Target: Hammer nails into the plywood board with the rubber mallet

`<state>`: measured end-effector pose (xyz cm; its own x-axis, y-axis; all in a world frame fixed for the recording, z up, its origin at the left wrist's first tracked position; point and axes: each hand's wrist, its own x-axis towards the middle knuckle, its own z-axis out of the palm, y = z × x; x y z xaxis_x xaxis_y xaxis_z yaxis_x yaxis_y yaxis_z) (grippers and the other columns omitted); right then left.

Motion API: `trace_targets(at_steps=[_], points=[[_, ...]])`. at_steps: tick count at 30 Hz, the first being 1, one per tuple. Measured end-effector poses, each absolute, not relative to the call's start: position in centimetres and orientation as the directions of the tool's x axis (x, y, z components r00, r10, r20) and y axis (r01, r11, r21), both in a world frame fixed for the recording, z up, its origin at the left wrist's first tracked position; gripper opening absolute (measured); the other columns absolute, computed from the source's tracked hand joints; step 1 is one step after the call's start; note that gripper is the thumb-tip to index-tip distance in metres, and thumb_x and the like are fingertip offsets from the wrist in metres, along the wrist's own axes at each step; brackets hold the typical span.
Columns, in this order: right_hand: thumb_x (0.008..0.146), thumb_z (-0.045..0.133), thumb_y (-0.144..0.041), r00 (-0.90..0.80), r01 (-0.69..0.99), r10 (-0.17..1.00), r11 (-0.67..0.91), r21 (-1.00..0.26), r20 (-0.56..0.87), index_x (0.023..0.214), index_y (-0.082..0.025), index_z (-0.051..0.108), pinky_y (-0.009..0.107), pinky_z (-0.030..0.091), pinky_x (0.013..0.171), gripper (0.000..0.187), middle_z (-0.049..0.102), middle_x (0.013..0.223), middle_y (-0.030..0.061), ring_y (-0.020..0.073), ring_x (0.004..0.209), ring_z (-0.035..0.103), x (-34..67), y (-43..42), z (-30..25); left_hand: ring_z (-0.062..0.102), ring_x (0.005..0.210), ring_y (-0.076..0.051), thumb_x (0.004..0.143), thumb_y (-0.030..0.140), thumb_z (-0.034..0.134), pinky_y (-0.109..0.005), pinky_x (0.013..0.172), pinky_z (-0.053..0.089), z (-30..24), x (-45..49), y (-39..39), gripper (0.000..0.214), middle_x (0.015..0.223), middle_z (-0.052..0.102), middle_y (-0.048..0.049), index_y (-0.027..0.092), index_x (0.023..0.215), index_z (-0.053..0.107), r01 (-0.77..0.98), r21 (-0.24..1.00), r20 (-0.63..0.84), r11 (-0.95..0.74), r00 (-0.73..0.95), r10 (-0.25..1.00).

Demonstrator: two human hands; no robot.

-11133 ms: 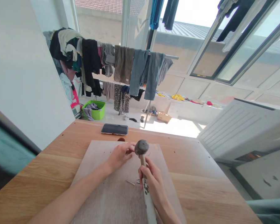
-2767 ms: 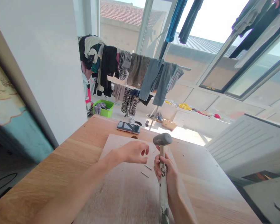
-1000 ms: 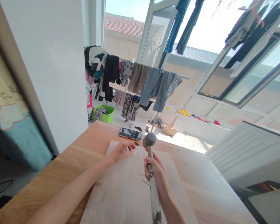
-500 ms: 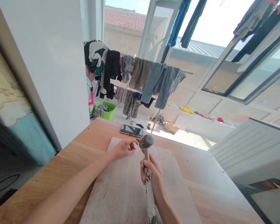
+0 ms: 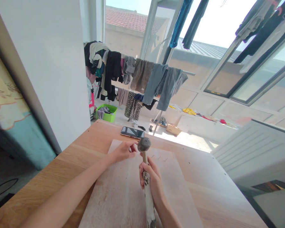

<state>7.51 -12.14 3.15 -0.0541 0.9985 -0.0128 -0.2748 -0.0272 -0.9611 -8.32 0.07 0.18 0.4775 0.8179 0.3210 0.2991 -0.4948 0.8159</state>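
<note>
My right hand (image 5: 152,177) is wrapped round the worn, white-flecked handle of a hammer (image 5: 144,144) with a dark rounded head. The handle points back toward me and the head is farthest away. Just left of the head, my left hand (image 5: 124,151) has its thumb and forefinger pinched together over a pale wooden board (image 5: 109,196). Whatever the pinch holds is too small or hidden behind the hammer head. Several thin, nail-like slivers (image 5: 159,157) show on the board to the right of the hammer.
The board lies on a wood-grain table (image 5: 71,161). A phone (image 5: 132,132) rests near the far edge. Beyond are a clothes rack (image 5: 188,73) hung with laundry and a green basket (image 5: 112,117). A white wall panel (image 5: 49,63) rises at the left.
My right hand and the hammer have shifted slightly left, bringing the head closer to my left fingertips. My left hand keeps its pinch in nearly the same place.
</note>
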Motion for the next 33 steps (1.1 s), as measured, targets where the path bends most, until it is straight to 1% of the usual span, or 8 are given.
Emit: trace_targets(at_steps=[7,14,17,20,24,29,31,33], points=[[0.082,0.062,-0.034,-0.033,-0.268,0.999,-0.023,-0.963,-0.014,0.086,-0.019,0.058,0.016,0.033,0.029,0.016,0.055,0.063,-0.0069,0.0047,0.034,0.04,7.46,-12.06,3.29,0.059,0.063,-0.012,0.073,0.013,0.065,-0.021,0.06,0.045,-0.05,-8.35,0.19,0.035,0.075,0.071,-0.0002,0.015,0.108,0.07,0.281,0.824,0.321,-0.492,0.485,0.813],[0.082,0.064,-0.04,-0.072,-0.283,0.997,-0.049,-0.958,-0.03,0.082,-0.019,0.058,0.016,0.035,0.028,0.022,0.056,0.065,-0.0062,0.0049,0.034,0.043,7.47,-11.98,3.22,0.058,0.062,-0.012,0.072,0.009,0.065,-0.02,0.06,0.044,0.31,-8.26,-0.07,0.026,0.07,0.067,0.0013,0.015,0.097,0.07,0.294,0.819,0.323,-0.493,0.473,0.82],[0.082,0.065,-0.042,-0.086,-0.284,0.995,-0.064,-0.957,-0.041,0.086,-0.019,0.059,0.016,0.035,0.028,0.025,0.057,0.065,-0.006,0.0049,0.034,0.043,7.46,-11.91,3.29,0.057,0.062,-0.012,0.07,0.009,0.064,-0.02,0.06,0.044,0.0,-8.2,0.12,0.021,0.068,0.065,0.0017,0.014,0.09,0.069,0.276,0.815,0.344,-0.509,0.478,0.808],[0.08,0.067,-0.043,-0.09,-0.272,0.992,-0.11,-0.956,-0.088,0.09,-0.018,0.06,0.016,0.035,0.027,0.028,0.058,0.064,-0.0062,0.005,0.033,0.043,7.46,-11.81,3.18,0.056,0.062,-0.012,0.069,0.008,0.063,-0.02,0.059,0.044,-0.31,-8.18,0.34,0.017,0.069,0.065,0.0013,0.014,0.084,0.067,0.264,0.81,0.351,-0.523,0.497,0.794],[0.078,0.068,-0.044,-0.082,-0.285,0.992,-0.114,-0.952,-0.094,0.083,-0.019,0.058,0.016,0.035,0.026,0.028,0.058,0.063,-0.0058,0.0048,0.032,0.042,7.44,-11.71,3.0,0.057,0.064,-0.012,0.068,0.008,0.062,-0.02,0.06,0.045,-0.34,-8.22,0.42,0.026,0.071,0.065,0.0021,0.015,0.092,0.068,0.269,0.813,0.342,-0.516,0.496,0.798],[0.079,0.069,-0.044,-0.09,-0.286,0.991,-0.117,-0.951,-0.095,0.09,-0.018,0.061,0.016,0.033,0.026,0.029,0.058,0.064,-0.0057,0.0052,0.032,0.043,7.48,-11.58,2.7,0.057,0.064,-0.012,0.07,0.009,0.062,-0.021,0.062,0.045,-0.29,-8.3,0.31,0.018,0.07,0.063,0.0022,0.015,0.086,0.066,0.275,0.802,0.343,-0.531,0.515,0.785],[0.08,0.068,-0.042,-0.061,-0.328,0.996,-0.087,-0.941,-0.071,0.095,-0.018,0.062,0.016,0.033,0.027,0.029,0.058,0.065,-0.0062,0.005,0.033,0.042,7.66,-11.58,2.76,0.057,0.064,-0.012,0.072,0.011,0.062,-0.022,0.061,0.046,-0.27,-8.32,0.22,0.022,0.077,0.064,0.0011,0.016,0.093,0.065,0.288,0.797,0.339,-0.531,0.514,0.788],[0.083,0.067,-0.041,0.007,-0.385,0.999,-0.029,-0.923,-0.034,0.102,-0.02,0.062,0.016,0.034,0.028,0.03,0.055,0.065,-0.0076,0.005,0.034,0.041,8.0,-11.62,3.04,0.057,0.067,-0.012,0.072,0.016,0.067,-0.024,0.063,0.048,-0.01,-8.28,-0.01,0.032,0.091,0.064,-0.0019,0.017,0.104,0.063,0.35,0.751,0.356,-0.56,0.501,0.789]])
